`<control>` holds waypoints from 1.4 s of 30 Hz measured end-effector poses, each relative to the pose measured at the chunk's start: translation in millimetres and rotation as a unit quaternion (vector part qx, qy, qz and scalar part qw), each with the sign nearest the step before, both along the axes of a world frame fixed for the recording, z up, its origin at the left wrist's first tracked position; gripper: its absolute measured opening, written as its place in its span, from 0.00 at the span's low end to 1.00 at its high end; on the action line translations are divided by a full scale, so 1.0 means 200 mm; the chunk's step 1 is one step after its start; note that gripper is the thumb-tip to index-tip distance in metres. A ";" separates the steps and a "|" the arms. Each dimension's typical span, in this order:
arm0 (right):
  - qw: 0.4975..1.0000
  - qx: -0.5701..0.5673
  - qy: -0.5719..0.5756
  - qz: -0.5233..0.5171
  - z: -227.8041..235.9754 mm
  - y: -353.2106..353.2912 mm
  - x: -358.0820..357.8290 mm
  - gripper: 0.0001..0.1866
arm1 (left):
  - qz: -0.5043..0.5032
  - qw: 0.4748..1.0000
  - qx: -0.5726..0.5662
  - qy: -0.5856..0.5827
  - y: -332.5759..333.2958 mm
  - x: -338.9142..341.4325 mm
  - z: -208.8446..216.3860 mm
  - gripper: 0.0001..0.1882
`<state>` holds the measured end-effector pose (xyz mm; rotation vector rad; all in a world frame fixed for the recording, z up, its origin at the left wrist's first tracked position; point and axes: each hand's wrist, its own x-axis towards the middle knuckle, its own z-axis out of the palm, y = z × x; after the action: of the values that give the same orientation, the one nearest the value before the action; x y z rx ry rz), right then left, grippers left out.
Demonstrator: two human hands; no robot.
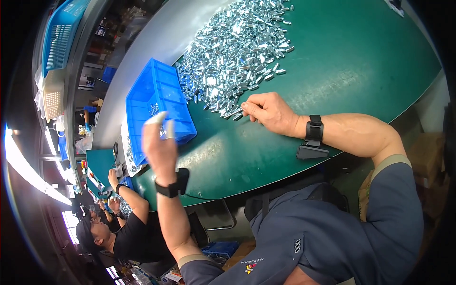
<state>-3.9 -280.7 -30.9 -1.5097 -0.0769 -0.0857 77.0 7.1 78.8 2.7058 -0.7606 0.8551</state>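
My left hand [160,147], slightly blurred, hangs over the near side of a blue plastic bin [173,102]. White covers sit on its fingertips, and thumb and fingers are apart with nothing seen between them. A few small shiny metal pieces [153,109] lie inside the bin. At the near edge of a large pile of shiny metal pieces [228,52], my right hand [273,113] is closed in a pinch. A short silvery metal piece [232,113] shows at its fingertips, partly hidden by them.
The pile lies on a green-topped table [342,61] with a curved near edge. A white tray [130,164] with more metal pieces stands left of the bin. Further left, a co-worker in black [137,237] works at the table. Blue and cream baskets [59,45] stand on a shelf.
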 end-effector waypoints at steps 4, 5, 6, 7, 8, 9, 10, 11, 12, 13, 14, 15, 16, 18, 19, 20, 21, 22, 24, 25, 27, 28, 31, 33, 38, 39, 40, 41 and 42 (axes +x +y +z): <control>1.000 0.007 0.004 0.020 0.00 0.01 0.00 0.19 | -0.042 0.990 0.081 0.106 -0.16 0.06 -0.28 0.13; 1.000 0.005 0.004 0.017 0.00 0.00 0.00 0.19 | -0.021 0.988 0.092 0.119 -0.18 0.08 -0.33 0.12; 1.000 0.004 0.005 0.018 0.00 0.00 0.00 0.19 | -0.023 0.988 0.092 0.119 -0.19 0.09 -0.37 0.12; 1.000 0.004 0.006 0.017 0.00 0.00 0.00 0.19 | -0.015 0.986 0.084 0.141 -0.21 0.10 -0.39 0.12; 1.000 0.004 0.007 0.016 0.00 0.00 0.00 0.19 | -0.005 0.984 0.077 0.162 -0.22 0.11 -0.40 0.12; 1.000 0.005 0.008 0.014 0.00 0.00 0.00 0.19 | 0.006 0.980 0.070 0.184 -0.23 0.11 -0.41 0.11; 1.000 0.005 0.011 0.015 0.00 0.00 0.00 0.19 | 0.005 0.980 0.071 0.184 -0.22 0.10 -0.42 0.11; 1.000 0.005 0.015 0.017 0.00 0.01 0.00 0.18 | -0.011 0.984 0.058 0.170 -0.20 0.08 -0.42 0.11; 1.000 0.004 0.019 0.017 0.00 0.00 0.00 0.18 | -0.029 0.986 0.043 0.156 -0.20 0.05 -0.42 0.11; 1.000 0.003 0.021 0.015 -0.01 -0.01 0.01 0.18 | -0.047 0.988 0.028 0.142 -0.21 0.02 -0.42 0.11; 1.000 -0.002 0.016 0.014 -0.02 -0.01 0.01 0.18 | -0.048 0.988 0.029 0.145 -0.20 -0.01 -0.41 0.11; 1.000 -0.007 0.011 0.013 -0.03 -0.01 0.01 0.17 | -0.059 0.986 0.000 0.156 -0.20 -0.06 -0.41 0.11; 1.000 -0.012 0.006 0.012 -0.04 0.00 0.02 0.17 | -0.069 0.983 -0.030 0.168 -0.20 -0.10 -0.41 0.10; 1.000 -0.017 0.004 0.012 -0.04 0.00 0.01 0.17 | -0.072 0.979 -0.062 0.180 -0.22 -0.17 -0.39 0.10; 1.000 -0.021 -0.002 0.011 -0.04 0.01 0.02 0.17 | -0.083 0.976 -0.073 0.185 -0.23 -0.19 -0.38 0.10; 1.000 -0.026 -0.009 0.009 -0.04 0.01 0.02 0.17 | -0.095 0.974 -0.085 0.190 -0.24 -0.21 -0.36 0.10; 1.000 -0.027 -0.009 0.013 -0.04 0.01 0.02 0.17 | -0.107 0.970 -0.096 0.194 -0.25 -0.23 -0.36 0.09; 0.999 -0.042 -0.016 0.016 -0.05 0.02 0.02 0.17 | -0.107 0.971 -0.097 0.193 -0.26 -0.24 -0.36 0.09; 0.997 -0.071 -0.031 0.021 -0.05 0.02 0.02 0.17 | -0.132 0.970 -0.089 0.184 -0.27 -0.25 -0.36 0.10; 0.997 -0.071 -0.032 0.020 -0.06 0.02 0.02 0.17 | -0.144 0.969 -0.084 0.180 -0.28 -0.25 -0.36 0.10; 0.993 -0.105 -0.053 0.026 -0.05 0.02 0.02 0.18 | -0.148 0.968 -0.085 0.186 -0.30 -0.26 -0.35 0.10; 0.990 -0.121 -0.063 0.029 -0.05 0.02 0.01 0.18 | -0.150 0.966 -0.087 0.193 -0.31 -0.28 -0.35 0.11; 0.988 -0.127 -0.057 0.072 -0.04 0.02 -0.01 0.18 | -0.155 0.963 -0.080 0.205 -0.33 -0.30 -0.36 0.11; 0.986 -0.129 -0.055 0.094 -0.02 0.02 -0.02 0.17 | -0.158 0.961 -0.067 0.217 -0.34 -0.32 -0.36 0.11; 0.991 -0.078 -0.090 0.060 0.00 0.02 -0.04 0.20 | -0.158 0.972 -0.034 0.171 -0.27 -0.35 -0.23 0.10; 0.994 -0.048 -0.093 0.038 -0.01 0.02 -0.03 0.21 | -0.140 0.980 -0.025 0.136 -0.23 -0.34 -0.19 0.10; 0.995 -0.019 -0.097 0.015 -0.01 0.02 -0.03 0.22 | -0.121 0.987 -0.015 0.101 -0.19 -0.32 -0.14 0.10; 0.995 -0.017 -0.098 0.015 -0.01 0.01 -0.02 0.22 | -0.108 0.992 -0.009 0.065 -0.13 -0.30 -0.10 0.10; 0.998 -0.005 -0.065 0.015 0.00 0.01 0.00 0.22 | -0.095 0.995 -0.003 0.028 -0.05 -0.27 -0.04 0.11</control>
<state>-4.1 -278.2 -30.9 -1.5118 -0.2052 -0.1602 23.0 -3.3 70.5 2.5874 -0.9811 0.7325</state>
